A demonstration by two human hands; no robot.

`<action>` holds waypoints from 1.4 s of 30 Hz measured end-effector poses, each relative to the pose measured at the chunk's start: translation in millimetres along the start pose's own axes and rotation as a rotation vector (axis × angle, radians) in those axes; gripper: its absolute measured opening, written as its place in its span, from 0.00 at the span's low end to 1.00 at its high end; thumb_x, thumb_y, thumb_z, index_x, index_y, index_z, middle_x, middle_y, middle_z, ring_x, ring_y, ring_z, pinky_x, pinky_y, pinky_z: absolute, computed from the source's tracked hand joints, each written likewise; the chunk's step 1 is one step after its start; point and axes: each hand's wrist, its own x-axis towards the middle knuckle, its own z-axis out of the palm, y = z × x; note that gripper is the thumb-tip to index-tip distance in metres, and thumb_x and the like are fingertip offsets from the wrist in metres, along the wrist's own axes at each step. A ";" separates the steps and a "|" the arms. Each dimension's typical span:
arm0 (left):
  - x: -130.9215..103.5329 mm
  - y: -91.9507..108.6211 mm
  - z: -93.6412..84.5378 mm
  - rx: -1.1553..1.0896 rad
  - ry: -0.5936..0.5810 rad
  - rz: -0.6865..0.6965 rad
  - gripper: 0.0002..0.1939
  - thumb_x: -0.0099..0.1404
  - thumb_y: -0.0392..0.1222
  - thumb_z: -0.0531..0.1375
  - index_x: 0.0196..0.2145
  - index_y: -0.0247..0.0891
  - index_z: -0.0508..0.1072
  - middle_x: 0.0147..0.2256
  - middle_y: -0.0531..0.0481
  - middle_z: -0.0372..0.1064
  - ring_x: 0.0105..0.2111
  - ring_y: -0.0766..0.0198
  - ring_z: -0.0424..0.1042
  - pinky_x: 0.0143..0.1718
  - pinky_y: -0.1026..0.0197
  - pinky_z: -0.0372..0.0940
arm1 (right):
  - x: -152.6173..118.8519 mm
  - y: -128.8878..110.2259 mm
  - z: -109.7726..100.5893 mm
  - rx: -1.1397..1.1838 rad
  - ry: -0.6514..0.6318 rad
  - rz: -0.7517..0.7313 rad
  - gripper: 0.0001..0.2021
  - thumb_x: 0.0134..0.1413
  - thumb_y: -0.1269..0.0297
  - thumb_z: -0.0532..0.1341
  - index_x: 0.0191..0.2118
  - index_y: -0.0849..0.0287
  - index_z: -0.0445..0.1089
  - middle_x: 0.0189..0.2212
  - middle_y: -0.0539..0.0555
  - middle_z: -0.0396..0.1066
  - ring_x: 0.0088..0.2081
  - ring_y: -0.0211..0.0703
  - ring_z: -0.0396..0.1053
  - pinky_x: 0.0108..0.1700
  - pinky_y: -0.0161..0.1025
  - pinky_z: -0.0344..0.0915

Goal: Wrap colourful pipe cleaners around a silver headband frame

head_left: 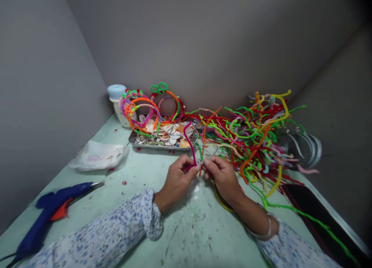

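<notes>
My left hand (179,177) pinches a magenta pipe cleaner (190,142), whose free end curves upward, together with a thin pale band. Close beside it on the right, my right hand (222,177) has its fingers pressed on the same pale band (213,151), which loops up behind both hands. An orange pipe cleaner (205,134) stands upright between the hands, with its short end below the fingertips. Part of a green pipe cleaner (200,149) shows there too. A yellow ring (219,199) lies on the table, partly under my right hand.
Behind the hands, a metal tray (158,146) holds shells and decorated headbands (145,105). A pipe cleaner pile (252,132) fills the right, beside plain headbands (312,149) and a dark flat object (322,217). Left are a blue glue gun (49,210), plastic bag (99,155) and lidded cup (117,92).
</notes>
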 end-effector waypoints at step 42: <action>2.3 -0.8 -2.2 -0.071 -0.066 -0.071 0.10 0.64 0.44 0.58 0.28 0.36 0.66 0.26 0.54 0.62 0.29 0.67 0.61 0.33 0.64 0.57 | -0.3 0.3 -1.0 -0.017 0.012 0.002 0.14 0.58 0.56 0.61 0.25 0.57 0.67 0.17 0.46 0.64 0.22 0.36 0.60 0.27 0.34 0.58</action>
